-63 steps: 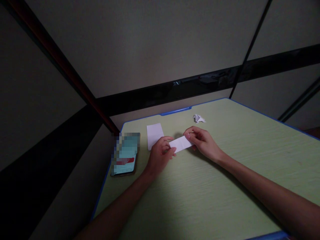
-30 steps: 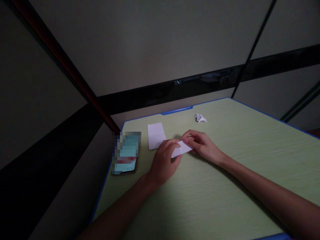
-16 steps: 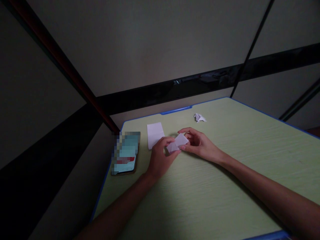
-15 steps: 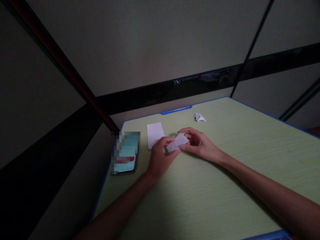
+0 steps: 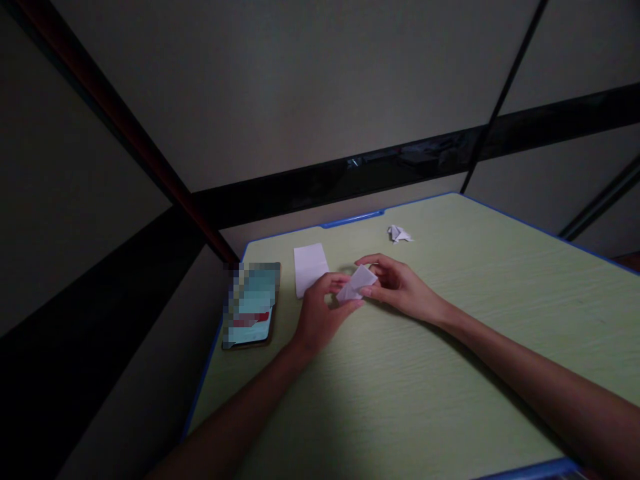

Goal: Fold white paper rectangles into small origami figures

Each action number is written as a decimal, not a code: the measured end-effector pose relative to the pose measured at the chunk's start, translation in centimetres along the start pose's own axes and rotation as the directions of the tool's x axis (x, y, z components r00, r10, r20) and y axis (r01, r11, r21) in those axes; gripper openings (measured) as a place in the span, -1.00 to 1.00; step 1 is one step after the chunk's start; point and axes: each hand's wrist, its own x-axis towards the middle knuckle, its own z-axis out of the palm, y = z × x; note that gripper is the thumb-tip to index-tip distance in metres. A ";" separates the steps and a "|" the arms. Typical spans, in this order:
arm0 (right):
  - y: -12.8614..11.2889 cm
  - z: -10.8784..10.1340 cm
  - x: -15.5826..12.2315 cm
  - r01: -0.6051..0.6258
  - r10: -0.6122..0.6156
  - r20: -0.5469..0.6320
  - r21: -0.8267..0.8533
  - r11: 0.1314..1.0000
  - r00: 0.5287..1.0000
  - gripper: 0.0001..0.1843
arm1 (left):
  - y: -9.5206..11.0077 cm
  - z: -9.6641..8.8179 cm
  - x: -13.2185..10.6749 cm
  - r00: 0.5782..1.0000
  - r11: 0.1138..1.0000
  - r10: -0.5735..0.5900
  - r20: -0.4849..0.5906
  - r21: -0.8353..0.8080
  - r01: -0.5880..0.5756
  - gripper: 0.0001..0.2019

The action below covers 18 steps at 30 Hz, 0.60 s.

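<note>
Between my two hands is a small piece of folded white paper [image 5: 356, 283], held just above the table. My left hand [image 5: 320, 313] grips its lower left end, with the thumb below and the fingers behind. On the other side my right hand [image 5: 397, 287] pinches the right edge between thumb and fingers. Part of the paper's left end is hidden by the left fingers. Beyond the left hand lies a flat stack of white paper [image 5: 310, 263], partly covered by that hand. A small folded paper figure [image 5: 399, 234] rests farther back, past my right hand.
A phone [image 5: 255, 303] with a lit, partly pixelated screen lies at the table's left edge. The pale green table [image 5: 390, 400] has a blue rim and a blue strip [image 5: 353, 220] at the back. Behind it stands a light panelled wall [image 5: 325, 93] with a dark band.
The left end of the folded paper has swung in, so the piece looks narrower and more compact. Both hands have stayed almost in place, still on it.
</note>
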 end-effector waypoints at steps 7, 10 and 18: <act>0.3 -0.2 0.0 0.006 -0.006 -0.002 -0.032 0.999 1.000 -0.57 | -0.2 0.0 0.2 0.999 0.991 -0.045 0.024 -0.125 0.047 -0.79; 0.2 -0.1 0.0 -0.007 0.007 -0.004 -0.030 1.000 1.000 -0.57 | -0.1 0.1 0.2 0.998 0.989 -0.050 0.028 -0.139 0.053 -0.80; -0.2 -0.1 0.1 -0.031 0.031 -0.014 0.010 0.999 0.999 -0.62 | 0.3 0.0 0.1 0.995 0.977 -0.079 0.062 -0.191 0.090 -0.81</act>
